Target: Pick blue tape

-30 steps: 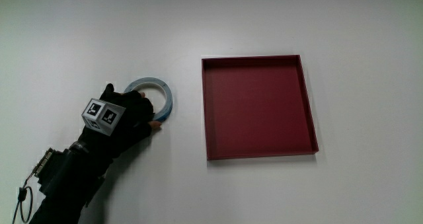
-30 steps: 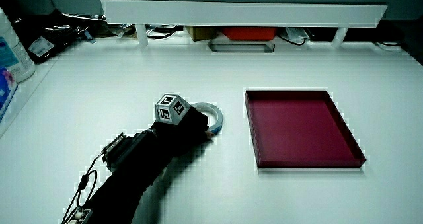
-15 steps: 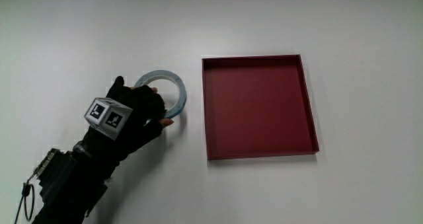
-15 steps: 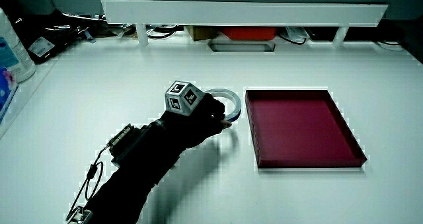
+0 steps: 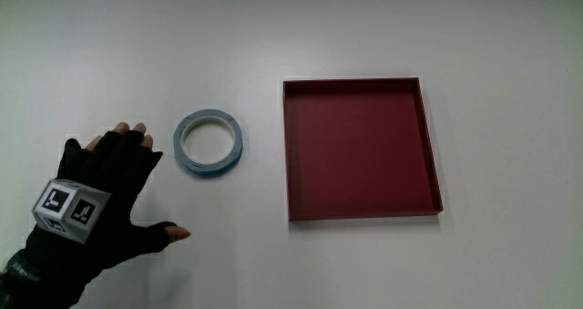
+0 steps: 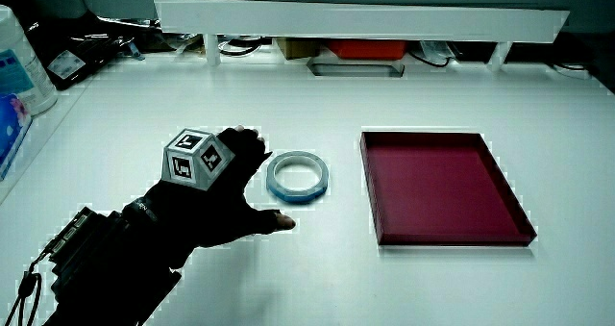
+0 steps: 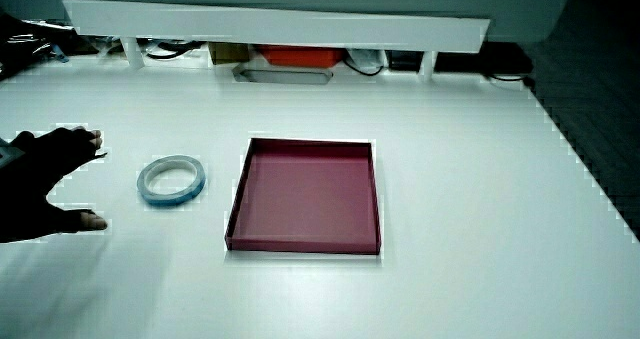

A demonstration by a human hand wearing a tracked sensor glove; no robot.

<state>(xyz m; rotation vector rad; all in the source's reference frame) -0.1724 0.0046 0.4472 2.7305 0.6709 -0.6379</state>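
A light blue tape ring lies flat on the white table beside the dark red tray; it shows in both side views. The hand rests on the table beside the tape, nearer to the person than it, and is apart from it. Its fingers are spread and hold nothing, thumb pointing toward the tray. The patterned cube sits on its back. Both side views show the hand clear of the tape.
The red tray holds nothing. A low white partition runs along the table's edge farthest from the person, with cables and boxes under it. A white bottle stands at the table's edge.
The hand let go of the tape and drew back toward the person with fingers spread. The tape now lies on the table a little farther from the tray than half a second ago.
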